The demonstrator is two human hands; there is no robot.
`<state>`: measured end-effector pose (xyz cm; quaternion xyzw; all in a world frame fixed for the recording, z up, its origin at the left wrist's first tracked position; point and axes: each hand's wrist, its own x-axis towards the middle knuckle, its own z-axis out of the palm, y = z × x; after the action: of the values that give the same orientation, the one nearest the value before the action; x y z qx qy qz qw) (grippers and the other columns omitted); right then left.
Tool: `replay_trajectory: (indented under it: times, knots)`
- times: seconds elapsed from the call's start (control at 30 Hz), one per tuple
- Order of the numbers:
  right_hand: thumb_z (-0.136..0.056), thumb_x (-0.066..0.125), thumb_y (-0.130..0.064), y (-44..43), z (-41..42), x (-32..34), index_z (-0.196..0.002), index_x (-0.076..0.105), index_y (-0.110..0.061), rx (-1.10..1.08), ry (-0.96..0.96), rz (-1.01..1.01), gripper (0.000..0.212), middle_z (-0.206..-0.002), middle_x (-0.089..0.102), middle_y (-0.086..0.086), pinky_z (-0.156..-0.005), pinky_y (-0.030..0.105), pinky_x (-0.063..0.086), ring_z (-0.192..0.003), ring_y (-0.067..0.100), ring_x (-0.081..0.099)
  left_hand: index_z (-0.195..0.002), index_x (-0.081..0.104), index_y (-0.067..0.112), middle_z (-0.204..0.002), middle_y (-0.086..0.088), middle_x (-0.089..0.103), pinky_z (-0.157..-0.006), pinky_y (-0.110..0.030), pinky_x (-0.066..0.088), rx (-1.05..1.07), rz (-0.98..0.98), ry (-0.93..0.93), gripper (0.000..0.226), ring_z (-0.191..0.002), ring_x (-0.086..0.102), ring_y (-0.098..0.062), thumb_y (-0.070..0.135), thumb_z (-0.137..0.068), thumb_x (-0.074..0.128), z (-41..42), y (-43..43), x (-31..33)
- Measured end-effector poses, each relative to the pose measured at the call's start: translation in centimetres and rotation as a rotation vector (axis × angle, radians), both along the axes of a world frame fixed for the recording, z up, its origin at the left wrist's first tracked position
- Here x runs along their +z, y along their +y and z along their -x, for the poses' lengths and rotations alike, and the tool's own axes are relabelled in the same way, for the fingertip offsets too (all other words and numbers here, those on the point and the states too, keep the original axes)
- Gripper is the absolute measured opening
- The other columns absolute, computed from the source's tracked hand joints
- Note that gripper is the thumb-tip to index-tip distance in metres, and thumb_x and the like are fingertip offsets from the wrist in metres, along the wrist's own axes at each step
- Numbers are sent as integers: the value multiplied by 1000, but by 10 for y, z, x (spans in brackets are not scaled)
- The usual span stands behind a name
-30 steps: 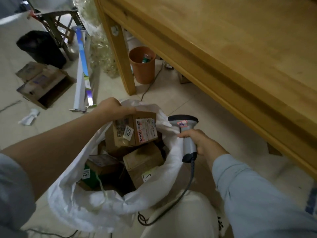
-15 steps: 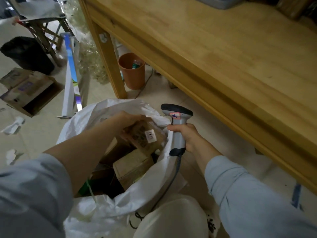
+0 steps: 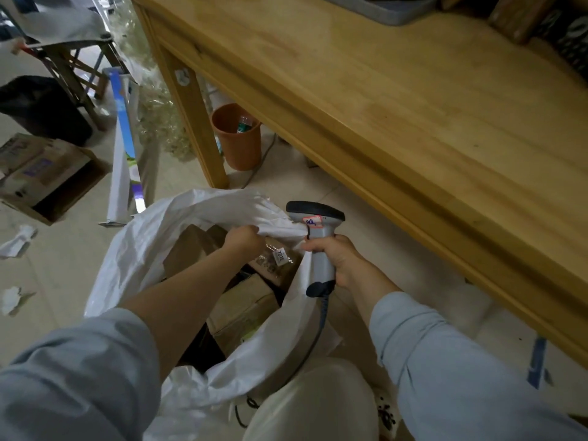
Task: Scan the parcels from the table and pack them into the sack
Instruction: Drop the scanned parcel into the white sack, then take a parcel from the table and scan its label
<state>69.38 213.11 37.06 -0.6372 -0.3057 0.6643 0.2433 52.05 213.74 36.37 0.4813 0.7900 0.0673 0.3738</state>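
Seen from above: a person's 2 arms in pale blue sleeves reach down toward the floor. A white sack (image 3: 140, 249) stands open on the tiled floor beside a wooden surface (image 3: 397, 106). The left hand (image 3: 243, 240) reaches across the sack's mouth, its fingers curled round a fold of the far rim. The right hand (image 3: 332, 259) is wrapped round the handle of a grey scanner (image 3: 318, 237) with a dark head, and the sack's rim is bunched against that handle. A dark cable (image 3: 322, 316) hangs from the scanner's base.

Brown cardboard boxes lie inside the sack. A labelled parcel (image 3: 276, 259) with a small white sticker sits just beneath the left hand. A plain parcel (image 3: 245, 308) lies nearer the person.

An orange bucket (image 3: 237, 144) stands under the surface, near its leg. An open cardboard box (image 3: 47, 176) lies on the floor, well apart to the left.
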Motion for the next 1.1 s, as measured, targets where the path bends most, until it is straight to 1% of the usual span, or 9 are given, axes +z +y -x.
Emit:
replay_trajectory:
  times: [0.1, 0.23, 0.43, 0.5, 0.6, 0.67, 0.8, 0.97, 1.1]
  knots:
    - [-74, 73, -4, -10, 0, 10, -93, 60, -9, 12, 15, -14, 23, -87, 63, 13, -66, 31, 51, -76, 25, 60, -137, 49, 5, -138, -18, 50, -107, -37, 36, -9, -67, 14, 41, -128, 46, -33, 10, -96, 45, 1, -3, 12]
    - [-72, 75, -5, -26, 0, 30, -103, 63, -4, -5, 41, -58, 33, -102, 66, 20, -79, 41, 53, -88, 31, 62, -140, 47, 14, -143, -15, 44, -108, -38, 34, -80, -208, 93, 47, -131, 41, -33, 13, -93, 48, 2, -11, 31]
    - [-78, 72, -3, -53, -13, 82, -104, 64, -10, -28, 290, -179, 28, -98, 71, 15, -85, 42, 54, -87, 25, 67, -143, 43, 19, -147, -9, 42, -110, -43, 34, -217, -457, 165, 54, -133, 39, -27, 15, -90, 53, -19, -27, 83]
    - [-81, 69, -4, -64, -20, 108, -103, 63, -9, -31, 355, -223, 24, -92, 72, 13, -80, 40, 55, -81, 23, 68, -142, 45, 19, -142, -9, 47, -109, -44, 35, -290, -562, 186, 54, -130, 43, -27, 13, -89, 55, -30, -32, 104]
    - [-88, 64, -9, -80, -35, 154, -93, 63, -8, -42, 396, -287, 6, -81, 72, 12, -72, 36, 56, -73, 22, 68, -142, 44, 16, -134, -13, 54, -104, -43, 38, -339, -694, 171, 56, -123, 48, -31, 9, -87, 53, -55, -35, 141]
    - [-90, 62, -11, -86, -52, 185, -98, 63, -7, -71, 422, -364, 8, -79, 72, 13, -65, 34, 58, -68, 22, 68, -146, 38, 18, -134, -12, 53, -103, -41, 37, -359, -730, 156, 60, -122, 46, -31, 10, -89, 53, -76, -37, 167]
    - [-90, 64, -14, -91, -100, 241, -101, 60, -7, -216, 429, -521, 13, -82, 71, 17, -60, 33, 60, -64, 24, 69, -147, 36, 19, -140, -10, 48, -103, -38, 36, -399, -814, 105, 57, -126, 43, -29, 15, -92, 52, -125, -38, 214]
    - [-93, 62, -19, -102, -188, 289, -94, 59, -4, -501, 445, -604, 16, -70, 70, 14, -61, 33, 59, -61, 22, 69, -149, 33, 19, -147, -5, 43, -97, -36, 44, -531, -875, 0, 59, -124, 49, -25, 26, -94, 55, -201, -34, 256]
    - [-90, 65, -23, -107, -255, 299, -94, 61, -5, -639, 371, -629, 19, -79, 73, 13, -63, 32, 59, -68, 20, 70, -149, 30, 16, -148, -7, 41, -102, -33, 38, -636, -895, -37, 72, -133, 40, -23, 36, -89, 63, -270, -22, 272]
